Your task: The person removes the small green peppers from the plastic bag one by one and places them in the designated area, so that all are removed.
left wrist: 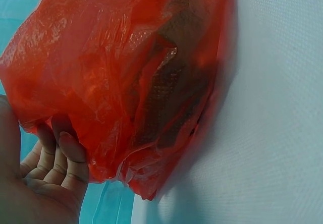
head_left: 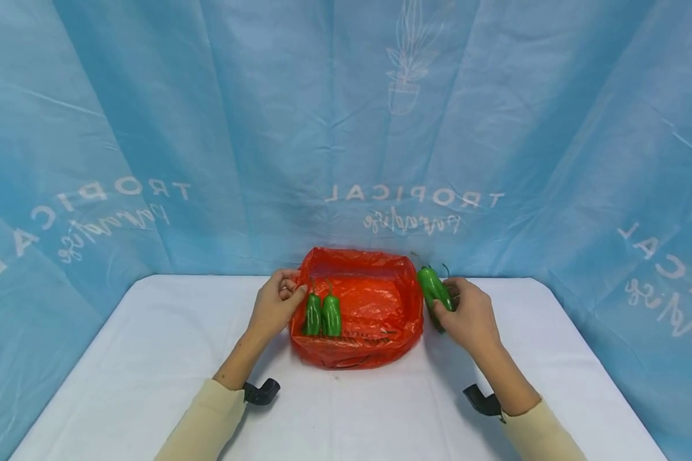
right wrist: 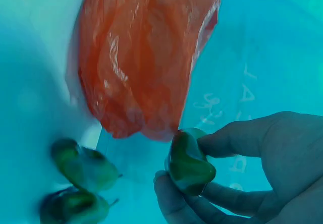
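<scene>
A red plastic bag (head_left: 357, 355) lies on the table with its mouth spread wide. Inside it, along the left side, are two green peppers (head_left: 331, 314). The left hand (head_left: 275, 306) pinches the bag's left rim between thumb and fingers; in the left wrist view those fingers (left wrist: 75, 151) curl over the red plastic. Right beside the bag's right rim, the right hand (head_left: 471, 315) grips a green pepper (head_left: 432, 285) by its sides. The right wrist view shows this held pepper (right wrist: 186, 168) end-on, near the bag's edge.
Two more green peppers (right wrist: 83, 167) lie together on the table to the right of the bag, mostly hidden behind the right hand in the head view. A white cloth covers the table (head_left: 334, 422). Blue printed curtains (head_left: 265, 128) hang behind and at both sides.
</scene>
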